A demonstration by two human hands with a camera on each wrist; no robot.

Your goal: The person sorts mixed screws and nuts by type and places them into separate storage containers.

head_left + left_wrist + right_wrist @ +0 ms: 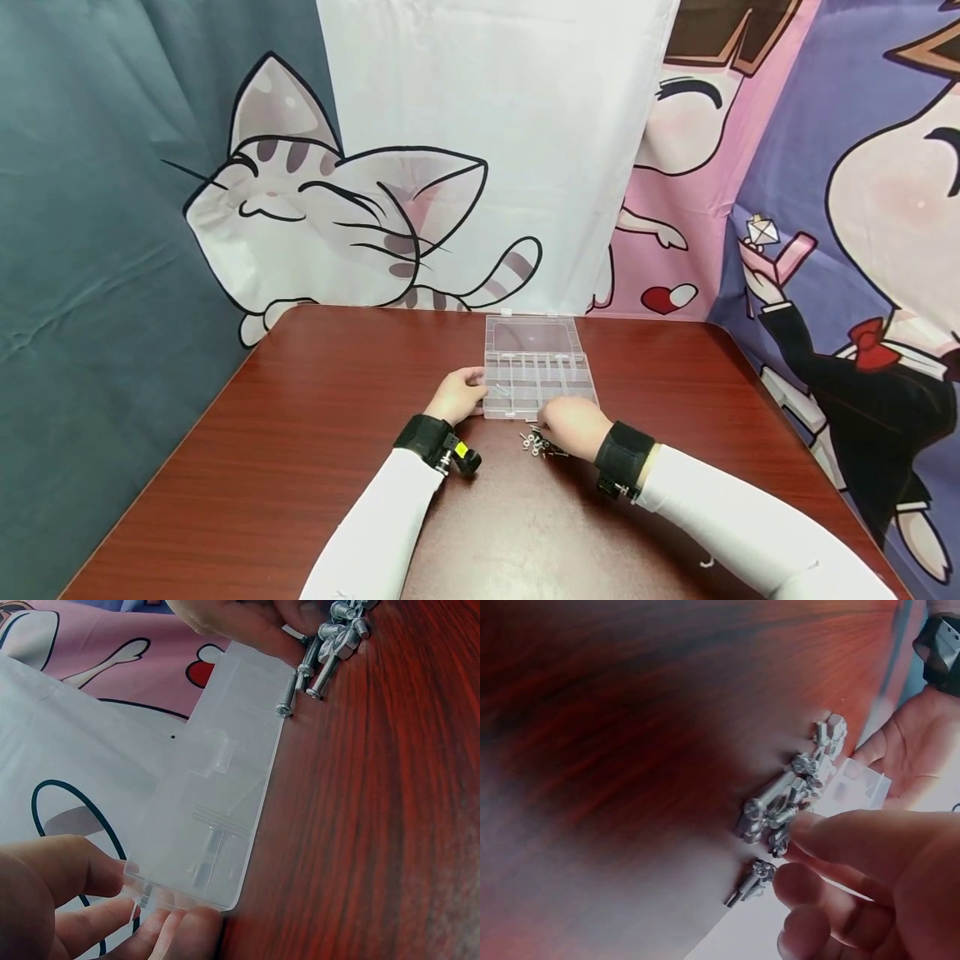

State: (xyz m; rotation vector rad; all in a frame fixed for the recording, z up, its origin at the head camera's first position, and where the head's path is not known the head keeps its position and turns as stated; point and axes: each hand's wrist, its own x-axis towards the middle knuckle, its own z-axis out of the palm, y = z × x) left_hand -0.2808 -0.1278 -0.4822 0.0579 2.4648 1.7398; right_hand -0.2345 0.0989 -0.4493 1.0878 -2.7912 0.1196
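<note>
A clear plastic compartment box [551, 372] lies on the table with its lid [532, 336] folded back. My left hand [455, 397] holds the box's left end, the thumb on the upper edge and the fingers at the end wall. Through the plastic, the left wrist view shows a blurred screw-like shape [210, 855] inside. Close to the box's front edge is a small pile of metal screws and nuts [799, 780]. Over this pile is my right hand [576, 425], its fingers curled and its thumb by the screws. Whether it pinches one is unclear.
The brown wooden table [360, 358] reaches back to cloth hangings [495, 75] with cartoon prints. A black band with a camera [465, 458] sits on the left wrist, and a similar band [626, 457] on the right.
</note>
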